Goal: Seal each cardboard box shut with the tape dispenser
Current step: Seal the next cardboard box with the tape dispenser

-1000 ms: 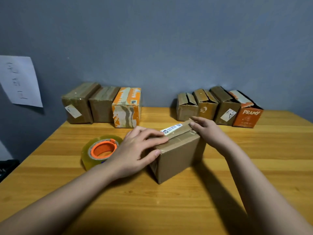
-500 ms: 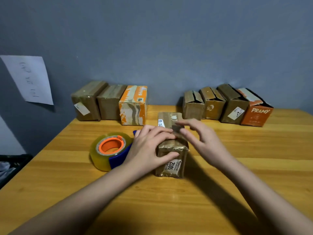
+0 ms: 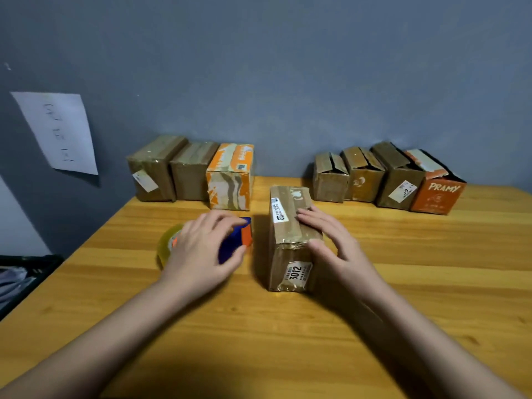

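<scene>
A brown cardboard box (image 3: pixel 289 243) with a "3012" label stands lengthwise in the middle of the wooden table (image 3: pixel 288 341), its top flaps taped. My right hand (image 3: pixel 331 243) rests on its right top edge and side, fingers spread. To the left of the box lies the tape dispenser (image 3: pixel 236 240), blue and orange with a yellowish tape roll. My left hand (image 3: pixel 201 251) lies over the dispenser, fingers curled around its blue body; a firm grip cannot be told.
Three boxes (image 3: pixel 190 174) stand in a row at the back left against the grey wall. At the back right stands a row of several boxes (image 3: pixel 385 180) with loose flaps, one orange marked PRAMY. A paper sheet (image 3: pixel 57 131) hangs on the left wall.
The box was turned lengthwise. My left hand left the box and moved left onto the tape dispenser. My right hand slid onto the box's right side.
</scene>
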